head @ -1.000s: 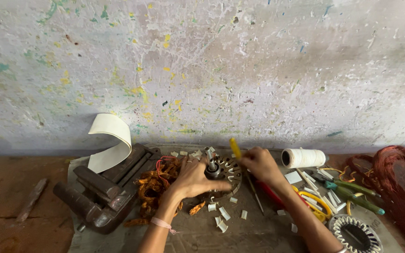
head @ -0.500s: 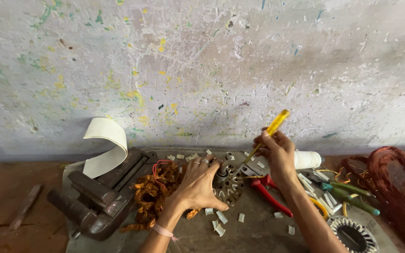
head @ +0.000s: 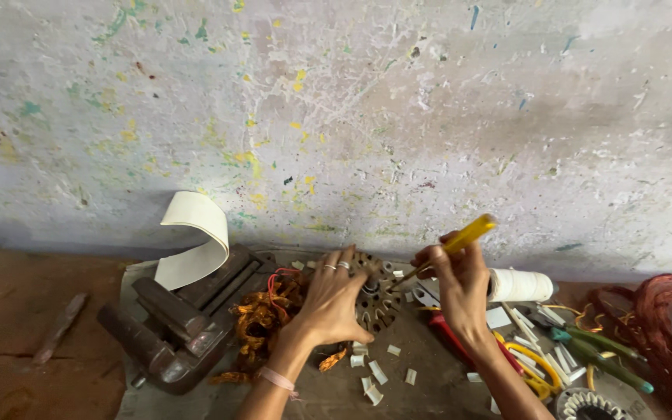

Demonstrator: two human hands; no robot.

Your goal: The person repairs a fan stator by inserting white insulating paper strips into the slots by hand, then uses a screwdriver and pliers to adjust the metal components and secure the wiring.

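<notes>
The left hand (head: 334, 299) lies spread, palm down, over a round slotted metal motor core (head: 373, 294) on the bench (head: 9, 327), fingers open and pressing it rather than closed around it. The right hand (head: 460, 284) has its grip closed on a yellow-handled screwdriver (head: 460, 237), whose handle slants up to the right while the shaft points down toward the core's top edge.

Just left of the core, partly under the left wrist, sits a tangle of orange-brown copper wire (head: 262, 319). Beyond it stands a dark iron vise (head: 169, 327) with a curled strip of white paper (head: 192, 241) rising behind it. Small white paper slips (head: 375, 373) lie scattered below the core. To the right, behind the right hand, a spool of white thread (head: 519, 285) lies on its side, near red-handled pliers (head: 449, 330), green-handled tools (head: 600, 354) and a yellow loop (head: 534, 365). A second slotted ring (head: 585, 404) shows at the lower edge, and a bundle of reddish copper wire (head: 663, 327) fills the far right.

The things rest on a grey mat (head: 320, 393) over worn brown wood. Behind rises a pale wall (head: 336, 117) flecked with paint.
</notes>
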